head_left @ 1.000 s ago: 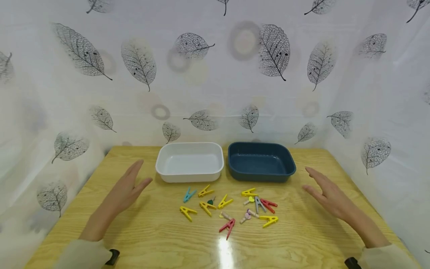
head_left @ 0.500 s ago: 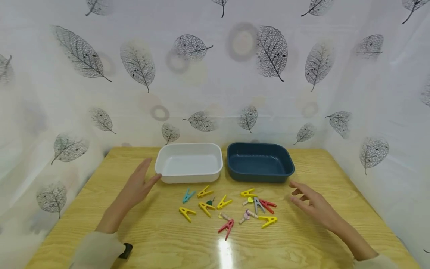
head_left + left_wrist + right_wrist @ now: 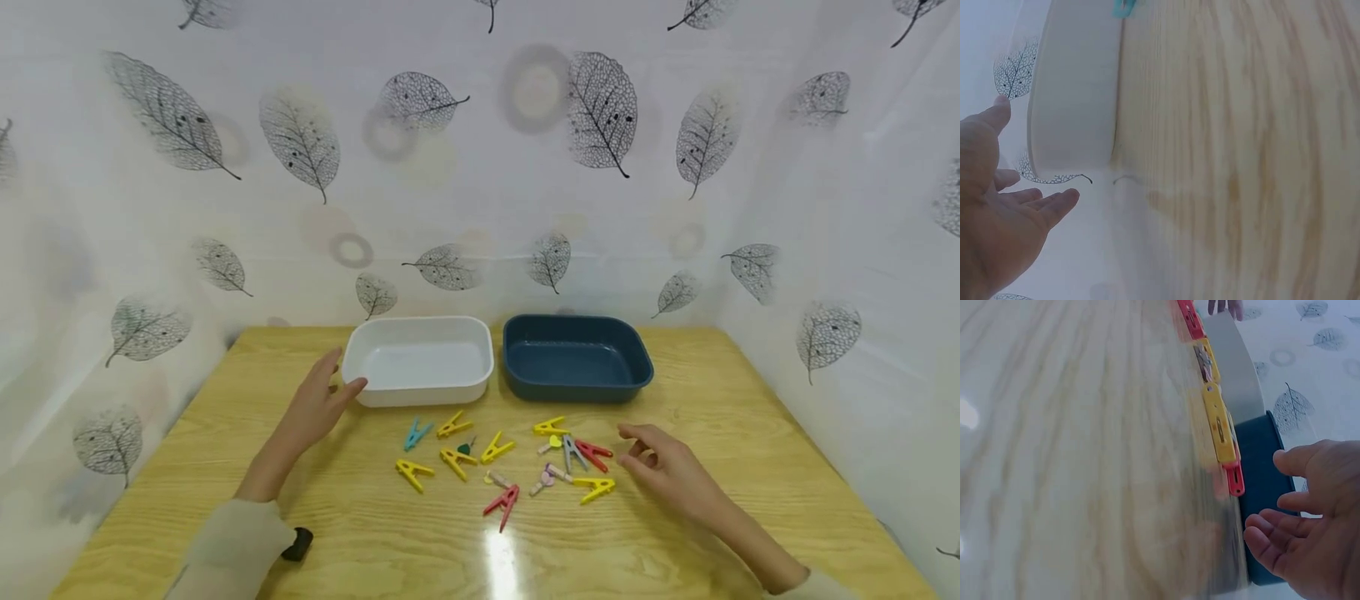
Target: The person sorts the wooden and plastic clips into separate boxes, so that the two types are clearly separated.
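Note:
My left hand (image 3: 315, 408) is at the left end of the white tray (image 3: 423, 395), thumb and fingers spread; whether it touches the rim, I cannot tell. My right hand (image 3: 671, 471) hovers just right of the clothespins, its fingers slightly bent and nothing in them. Closest to it are a red clothespin (image 3: 594, 454), a grey clothespin (image 3: 573, 453) and a yellow clothespin (image 3: 596, 488). Farther left lie several more yellow ones, a light-blue clothespin (image 3: 416, 433) and a pinkish-red clothespin (image 3: 504, 505). Small wooden clothespins (image 3: 558, 473) with coloured decorations are scattered among them.
A dark blue tray (image 3: 573, 390) stands right of the white one, a narrow gap between them. Both are at the back of the wooden table (image 3: 390, 542). Behind and beside it hangs a white leaf-patterned curtain (image 3: 480, 183).
My left hand has moved right to the white tray's end. My right hand has come left and nearer the clothespins, its fingers bending slightly. Trays and clothespins lie as before.

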